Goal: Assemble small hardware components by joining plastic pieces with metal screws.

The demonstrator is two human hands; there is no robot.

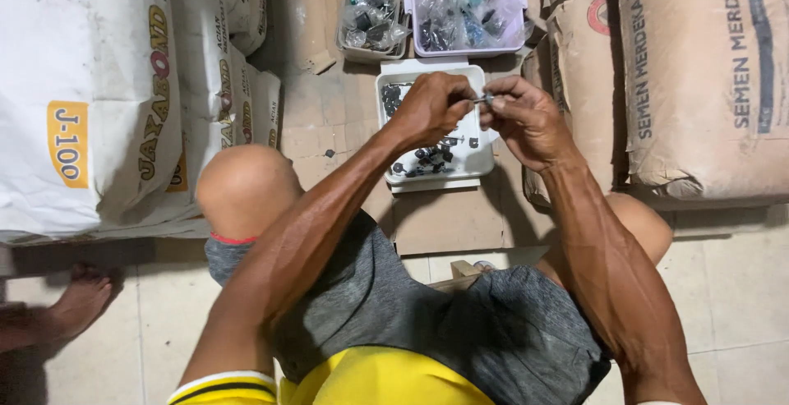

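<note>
A small metal part point(485, 98) is pinched between both hands, just above the white tray point(481, 158). The left hand point(434, 108) is seen at 12 o'clock from the knees, its fingers point(460, 93) closed together on the near end of the part. The right hand point(526, 119) is met at 3 o'clock of the left, fingers clamped on the part's other end. The two hands are touching at the fingertips.

Dark small parts point(427, 158) are scattered in the white tray, which is set on flattened cardboard point(444, 220) on the floor. At 12 o'clock of the tray a lilac bin point(514, 11) is found, filled with clear bags of parts. At 10 o'clock of the tray a smaller container with bagged parts point(371, 15) is placed. White sacks point(90, 101) are stacked at 9 o'clock, brown paper sacks point(699, 85) at 3 o'clock. A bare foot point(78, 302) is seen at 8 o'clock on the tiled floor point(740, 290).
</note>
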